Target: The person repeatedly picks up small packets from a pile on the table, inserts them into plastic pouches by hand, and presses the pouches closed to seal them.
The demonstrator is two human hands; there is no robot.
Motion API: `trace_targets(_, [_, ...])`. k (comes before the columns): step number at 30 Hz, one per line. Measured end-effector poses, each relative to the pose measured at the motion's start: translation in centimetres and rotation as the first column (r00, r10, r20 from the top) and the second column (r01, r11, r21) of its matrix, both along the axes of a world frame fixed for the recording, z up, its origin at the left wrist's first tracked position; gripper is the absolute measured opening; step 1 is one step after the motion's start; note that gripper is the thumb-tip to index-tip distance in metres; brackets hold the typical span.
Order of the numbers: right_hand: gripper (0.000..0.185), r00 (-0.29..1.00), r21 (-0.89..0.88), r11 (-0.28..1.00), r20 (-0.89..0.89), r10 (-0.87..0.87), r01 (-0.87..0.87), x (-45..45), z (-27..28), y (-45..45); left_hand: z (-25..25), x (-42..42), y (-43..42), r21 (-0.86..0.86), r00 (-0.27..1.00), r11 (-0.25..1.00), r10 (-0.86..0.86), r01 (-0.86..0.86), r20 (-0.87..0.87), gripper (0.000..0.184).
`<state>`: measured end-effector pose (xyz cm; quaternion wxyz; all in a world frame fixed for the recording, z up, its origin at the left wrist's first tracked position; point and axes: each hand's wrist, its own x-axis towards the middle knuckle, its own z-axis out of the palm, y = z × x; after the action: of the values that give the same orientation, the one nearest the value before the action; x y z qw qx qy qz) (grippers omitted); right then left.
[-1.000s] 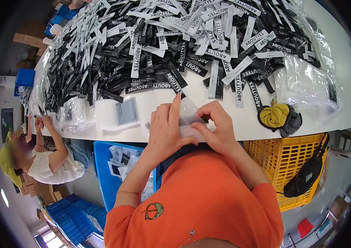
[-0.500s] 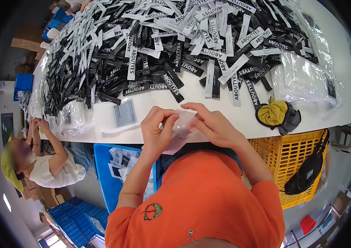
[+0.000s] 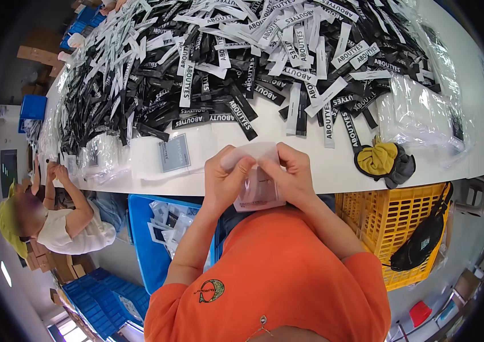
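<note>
A translucent plastic bag (image 3: 258, 191) hangs between my two hands at the table's near edge, its lower part in front of the orange shirt. My left hand (image 3: 225, 178) pinches its upper left edge between thumb and fingers. On the other side, my right hand (image 3: 291, 175) grips the upper right edge, the thumbs close together. Beyond my hands lies a big pile of black and white printed strips (image 3: 242, 118). To the left, a stack of clear bags with a grey printed label (image 3: 175, 154) rests on the white table (image 3: 333, 174).
A blue bin (image 3: 147, 245) with small packets stands below the table at left, a yellow crate (image 3: 387, 222) with a black pouch at right. A yellow and grey cloth bundle (image 3: 379, 159) and plastic-wrapped packs (image 3: 419, 111) lie at right. A person (image 3: 76, 228) works at far left.
Both hands have drawn together at the bag's top. The bag, earlier lying flat and then tilted, now hangs upright with its printed lower end facing me.
</note>
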<state>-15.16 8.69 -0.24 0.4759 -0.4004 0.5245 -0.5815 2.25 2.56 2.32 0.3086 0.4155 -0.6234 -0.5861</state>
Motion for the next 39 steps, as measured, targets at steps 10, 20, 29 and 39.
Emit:
trace_targets(10, [0.019, 0.805, -0.177, 0.974, -0.552, -0.22, 0.145, -2.2, -1.1, -3.6, 2.2, 12.4, -0.4, -0.07, 0.929, 0.997, 0.061, -0.038, 0.365, 0.024])
trace_targets(20, [0.033, 0.363, 0.266, 0.887, -0.924, 0.122, 0.377, -5.0, -2.3, -6.4, 1.5, 11.1, -5.4, -0.52, 0.765, 0.817, 0.165, 0.248, 0.623, 0.043])
trace_targets(29, [0.026, 0.955, -0.003, 0.963, -0.133, -0.267, 0.268, -6.2, -2.7, -2.4, -1.5, 7.2, -12.2, -0.573, 0.691, 0.773, 0.257, 0.273, 0.676, 0.039])
trace_targets(39, [0.013, 0.964, -0.088, 0.987, -0.221, -0.15, 0.134, -3.0, -3.7, -2.6, 6.5, 5.1, -6.2, -0.745, 0.861, 0.664, 0.417, -0.07, 0.29, 0.014])
